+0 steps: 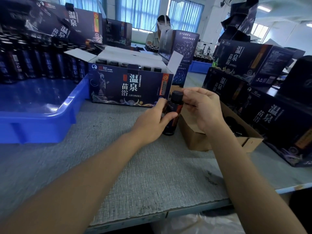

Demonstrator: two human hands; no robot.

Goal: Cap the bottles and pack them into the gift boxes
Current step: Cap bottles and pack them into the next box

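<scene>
Bottle [175, 108], glossy dark cylinder, in left hand [152, 122]; right hand [202, 107] pinches cap [177, 96].

Bare forearms [87, 174] w/ bare left hand [151, 121] & right hand [203, 109].

The left hand [152, 119] covers much of the bottle [176, 105], and fingers of the right hand [202, 107] hide part of its cap [176, 95]. In the open gift box [130, 86] only bottle tops [114, 63] show. The blue tray [42, 114] runs off the left edge; the bottles [33, 61] at upper left are dark and blurred. The dark contents of the cardboard box [192, 132] cannot be made out.
</scene>
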